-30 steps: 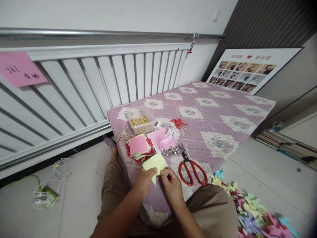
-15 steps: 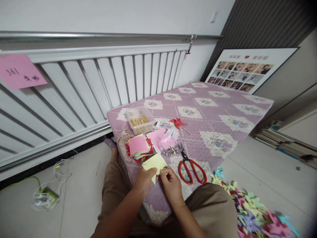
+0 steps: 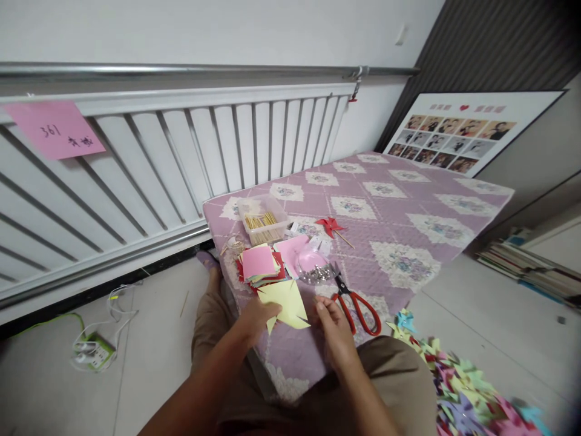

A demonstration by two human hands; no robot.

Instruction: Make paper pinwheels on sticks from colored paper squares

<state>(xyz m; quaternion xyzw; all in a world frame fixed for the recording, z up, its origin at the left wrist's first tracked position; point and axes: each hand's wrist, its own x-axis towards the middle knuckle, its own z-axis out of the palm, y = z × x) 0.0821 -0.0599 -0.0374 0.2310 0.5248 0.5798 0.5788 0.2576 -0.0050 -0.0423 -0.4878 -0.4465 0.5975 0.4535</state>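
My left hand (image 3: 259, 320) pinches a pale yellow paper square (image 3: 287, 303) with slits cut in from its corners; one corner hangs down below my thumb. To the right and apart from the paper is my right hand (image 3: 334, 321), its thumb and fingertips drawn together; whatever they may hold is too small to make out. Red-handled scissors (image 3: 363, 312) lie just beyond my right hand, partly covered by it. Ahead of both hands sits a clear dish of small metal pins (image 3: 316, 274). Beside it is a stack of coloured paper squares (image 3: 261, 264), pink on top.
A clear plastic box of wooden sticks (image 3: 263, 224) and a finished red pinwheel (image 3: 330, 227) rest on the patterned tablecloth (image 3: 349, 209). Many colourful pinwheels (image 3: 467, 387) are heaped on the floor at right. A radiator (image 3: 258, 139) runs along the wall.
My right hand has let go of the yellow paper and moved right, towards the scissors. My left hand still holds the paper, which now lies turned and more fully in view.
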